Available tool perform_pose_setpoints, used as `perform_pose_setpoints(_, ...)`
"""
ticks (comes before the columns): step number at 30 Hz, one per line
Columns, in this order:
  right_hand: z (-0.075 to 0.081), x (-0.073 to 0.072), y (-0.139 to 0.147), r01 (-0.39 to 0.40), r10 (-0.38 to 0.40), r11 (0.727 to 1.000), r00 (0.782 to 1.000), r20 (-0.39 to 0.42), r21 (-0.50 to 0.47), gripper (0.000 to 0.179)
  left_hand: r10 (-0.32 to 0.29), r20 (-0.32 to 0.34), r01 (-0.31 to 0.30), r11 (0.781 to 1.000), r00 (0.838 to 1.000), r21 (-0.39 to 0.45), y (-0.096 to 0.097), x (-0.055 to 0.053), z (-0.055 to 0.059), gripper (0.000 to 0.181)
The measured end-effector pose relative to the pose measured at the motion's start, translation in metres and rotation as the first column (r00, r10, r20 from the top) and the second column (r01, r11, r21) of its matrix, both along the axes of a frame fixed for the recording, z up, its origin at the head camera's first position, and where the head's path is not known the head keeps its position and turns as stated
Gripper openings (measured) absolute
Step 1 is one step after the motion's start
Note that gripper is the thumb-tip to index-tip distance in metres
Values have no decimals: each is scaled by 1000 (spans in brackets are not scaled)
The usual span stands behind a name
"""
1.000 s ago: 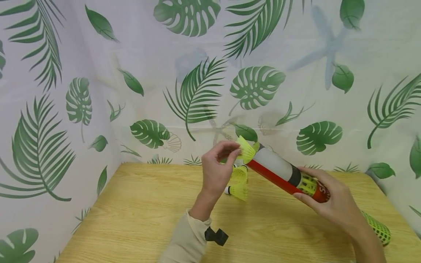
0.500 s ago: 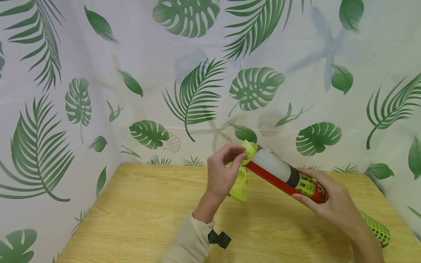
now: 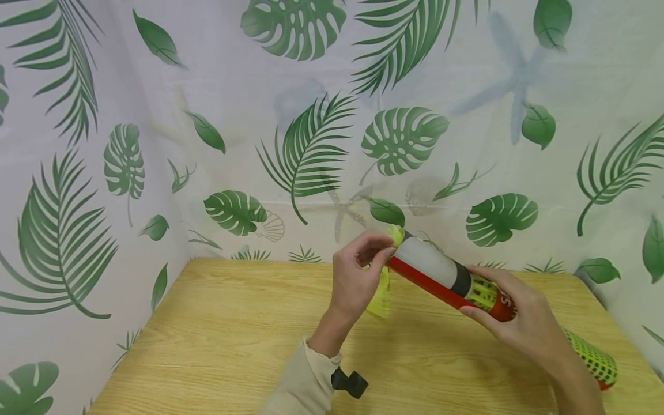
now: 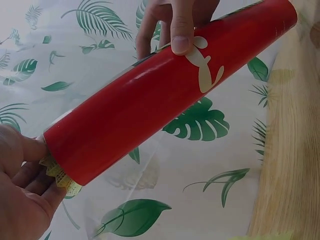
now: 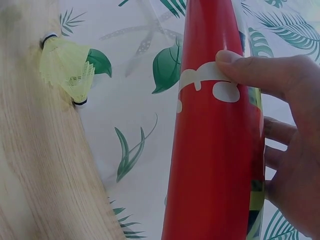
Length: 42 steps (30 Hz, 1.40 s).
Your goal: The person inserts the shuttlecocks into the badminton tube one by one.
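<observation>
My right hand (image 3: 534, 323) grips a red, white and black shuttlecock tube (image 3: 430, 268) near its lower right end, thumb on the red side. The tube is tilted above the table, its mouth up and to the left. At that mouth my left hand (image 3: 358, 276) pinches a yellow shuttlecock (image 3: 396, 235). In the left wrist view, only the frilled skirt edge of this shuttlecock (image 4: 65, 182) sticks out of the tube, between the fingers; its cork is hidden. The right wrist view shows my right thumb and fingers around the tube (image 5: 210, 160).
Yellow shuttlecocks (image 5: 62, 62) lie on the wooden table (image 3: 233, 334), partly behind my left hand in the head view. A yellow-green cylinder with a dark grid pattern (image 3: 593, 357) lies at the right, partly behind my right forearm. A leaf-print cloth (image 3: 321, 161) hangs behind.
My left hand has moved right and slightly down, pushing the shuttlecock deeper into the tube's mouth; less of its skirt shows now. The right hand and tube have barely shifted.
</observation>
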State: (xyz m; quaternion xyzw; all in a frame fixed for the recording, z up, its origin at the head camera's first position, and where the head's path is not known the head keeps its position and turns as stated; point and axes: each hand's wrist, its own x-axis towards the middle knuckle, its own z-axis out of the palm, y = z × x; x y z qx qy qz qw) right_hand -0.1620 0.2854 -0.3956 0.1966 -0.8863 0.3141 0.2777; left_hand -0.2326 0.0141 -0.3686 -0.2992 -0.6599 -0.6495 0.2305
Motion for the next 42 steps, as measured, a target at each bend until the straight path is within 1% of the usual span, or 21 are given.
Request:
perform_pose_setpoints(6, -1, 1, 1, -3, 3, 1000, 1000, -6, 0, 77, -73, -14, 74, 997, 997, 6, 0, 1, -8, 9)
perform_pose_setpoints(11, -3, 1, 1, -6, 6, 1000, 1000, -2, -2, 77, -134, 18, 133, 991, 991, 5, -2, 4, -14, 13)
perform_pose_setpoints(16, -3, 3, 2, 6, -6, 1000, 1000, 15, -6, 76, -165, 52, 166, 986, 985, -17, -3, 5, -18, 15)
perform_pose_setpoints(20, -3, 4, 3, 10, -10, 1000, 1000, 16, -7, 76, -196, 52, 198, 979, 979, -44, -4, 5, -20, 18)
perform_pose_setpoints(23, -3, 3, 3, 1, -1, 1000, 1000, 8, -2, 77, -203, 42, 206, 976, 978, -70, -5, 4, -21, 18)
perform_pose_setpoints(27, -4, 2, 3, -6, 6, 1000, 1000, 6, 4, 77, -198, 36, 201, 974, 980, -106, -6, 4, -22, 18)
perform_pose_setpoints(32, -3, 0, 4, -5, 5, 1000, 1000, 8, 9, 78, -210, 39, 213, 968, 977, -134, -6, 3, -21, 18)
perform_pose_setpoints(35, -2, 0, 4, -10, 10, 1000, 1000, 6, 10, 77, -216, 53, 221, 967, 975, -129, -6, 2, -20, 19)
perform_pose_setpoints(38, -2, -1, 4, -11, 11, 1000, 1000, 14, 14, 77, -210, 69, 217, 969, 975, -120, -6, 2, -20, 19)
perform_pose_setpoints(42, -1, -2, 4, 0, 0, 1000, 1000, 27, 20, 77, -208, 76, 214, 974, 975, -80, -7, 2, -21, 18)
